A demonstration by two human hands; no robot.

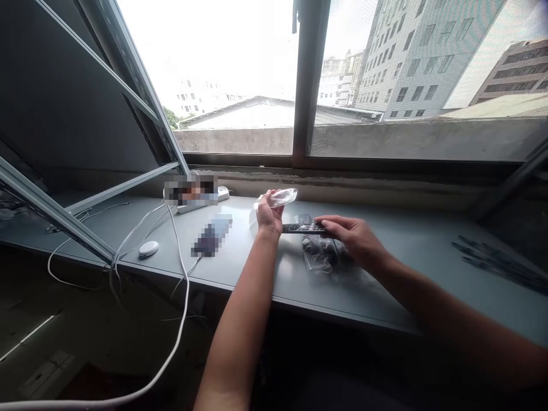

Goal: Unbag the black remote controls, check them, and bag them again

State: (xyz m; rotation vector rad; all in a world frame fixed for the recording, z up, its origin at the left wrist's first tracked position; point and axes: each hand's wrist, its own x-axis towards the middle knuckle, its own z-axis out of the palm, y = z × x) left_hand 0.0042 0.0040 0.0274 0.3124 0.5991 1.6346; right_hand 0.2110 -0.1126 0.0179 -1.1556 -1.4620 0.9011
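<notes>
My left hand [269, 217] is raised over the grey ledge [406, 251] with its fingers closed on a clear plastic bag [279, 198]. My right hand [353, 237] grips one end of a black remote control [303, 228], which points toward the left hand. Under the right hand lies a crumpled clear bag with dark items inside [323, 254].
A phone [212, 235] lies left of my hands with a white cable [182, 297] running off the ledge. A small white oval device [148, 248] and a white power strip [201, 200] sit farther left. Dark thin strips [496, 262] lie at the right. Metal frame bars [55, 214] cross the left side.
</notes>
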